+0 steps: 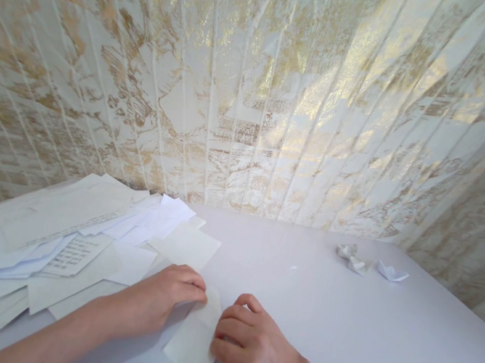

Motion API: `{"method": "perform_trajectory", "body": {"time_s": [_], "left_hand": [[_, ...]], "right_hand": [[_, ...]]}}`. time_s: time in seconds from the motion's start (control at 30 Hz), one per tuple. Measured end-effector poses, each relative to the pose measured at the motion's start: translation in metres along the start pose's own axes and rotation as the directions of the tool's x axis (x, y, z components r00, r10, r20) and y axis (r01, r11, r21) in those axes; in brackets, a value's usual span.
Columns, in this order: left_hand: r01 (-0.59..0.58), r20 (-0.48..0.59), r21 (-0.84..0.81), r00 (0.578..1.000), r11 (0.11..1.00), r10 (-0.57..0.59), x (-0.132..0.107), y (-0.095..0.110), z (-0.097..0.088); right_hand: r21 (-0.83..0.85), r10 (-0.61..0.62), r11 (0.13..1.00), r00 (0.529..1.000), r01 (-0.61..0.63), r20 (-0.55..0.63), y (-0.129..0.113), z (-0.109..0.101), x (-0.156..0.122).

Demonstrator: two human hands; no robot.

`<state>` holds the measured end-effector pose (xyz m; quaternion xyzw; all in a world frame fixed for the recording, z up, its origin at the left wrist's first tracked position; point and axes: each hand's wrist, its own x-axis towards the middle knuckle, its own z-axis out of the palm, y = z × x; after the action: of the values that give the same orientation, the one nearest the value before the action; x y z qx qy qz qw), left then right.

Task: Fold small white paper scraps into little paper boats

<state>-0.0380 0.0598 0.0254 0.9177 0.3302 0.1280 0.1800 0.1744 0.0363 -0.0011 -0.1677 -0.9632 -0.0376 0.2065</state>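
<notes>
A small rectangular piece of off-white paper [195, 345] with a crease across it lies at the front middle of the table. My left hand [163, 296] is closed at its upper left edge, thumb and fingers pinching it there. Curled round the right edge of the same paper is my right hand [257, 350], with its fingertips against it; the thumb is mostly hidden.
A large spread heap of loose papers [73, 208], some printed, covers the left of the white table [382, 350]. Crumpled paper [353, 258] and a folded white paper piece [392, 272] lie at the back right. A patterned curtain [257, 96] hangs behind.
</notes>
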Motion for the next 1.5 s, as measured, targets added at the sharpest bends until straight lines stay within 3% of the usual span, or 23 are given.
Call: {"method": "perform_trajectory", "body": {"time_s": [0.13,0.27,0.4,0.53,0.73,0.97,1.5], "left_hand": [[0.173,0.088,-0.085,0.982,0.981,-0.166,-0.008,0.025,-0.003],[0.357,0.082,-0.084,0.933,0.931,-0.350,-0.007,0.046,0.013],[0.367,-0.028,-0.112,0.928,0.923,-0.372,-0.003,0.048,0.028],[0.384,-0.037,-0.198,0.917,0.902,-0.398,0.000,0.043,0.031],[0.436,-0.048,-0.207,0.890,0.876,-0.454,0.005,0.041,0.032],[0.467,-0.093,-0.167,0.869,0.868,-0.485,0.008,0.035,0.036],[0.468,-0.104,-0.104,0.872,0.878,-0.477,0.008,0.033,0.038]], "right_hand": [[0.054,0.062,0.997,0.998,-0.061,-0.006,0.002,0.002,-0.001],[0.164,0.262,0.952,0.965,-0.258,-0.005,0.003,-0.001,-0.003],[0.342,0.481,0.813,0.875,-0.471,0.063,0.002,-0.006,-0.004],[0.452,0.590,0.696,0.803,-0.558,0.085,0.002,-0.005,-0.003],[0.450,0.672,0.626,0.733,-0.637,0.103,0.000,0.001,-0.001],[0.361,0.728,0.615,0.680,-0.701,0.082,-0.008,0.003,0.005],[0.306,0.755,0.607,0.652,-0.734,0.067,-0.010,0.006,0.007]]}}
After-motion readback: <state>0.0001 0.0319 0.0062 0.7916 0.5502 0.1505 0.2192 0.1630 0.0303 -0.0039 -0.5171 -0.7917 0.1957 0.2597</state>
